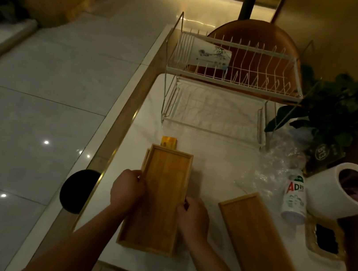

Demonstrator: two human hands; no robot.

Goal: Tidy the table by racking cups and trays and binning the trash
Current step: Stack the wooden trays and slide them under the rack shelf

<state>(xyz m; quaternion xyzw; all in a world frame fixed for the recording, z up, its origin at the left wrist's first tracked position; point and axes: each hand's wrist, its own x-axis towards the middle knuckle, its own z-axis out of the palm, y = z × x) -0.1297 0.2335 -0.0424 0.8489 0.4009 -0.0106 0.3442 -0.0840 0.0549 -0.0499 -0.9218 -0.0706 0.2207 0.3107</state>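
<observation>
The left hand (127, 189) and right hand (193, 218) grip a wooden tray (160, 193) by its long sides, fingers curled over the edges. It is over the table (213, 163), on the near side of the rack (234, 83). A cup (205, 54) lies sideways on the rack's top shelf.

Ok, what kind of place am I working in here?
Probably a cafe or restaurant, dimly lit: a numbered sign stands on the table, what looks like an ashtray lies near its edge, and the floor is polished tile.
</observation>
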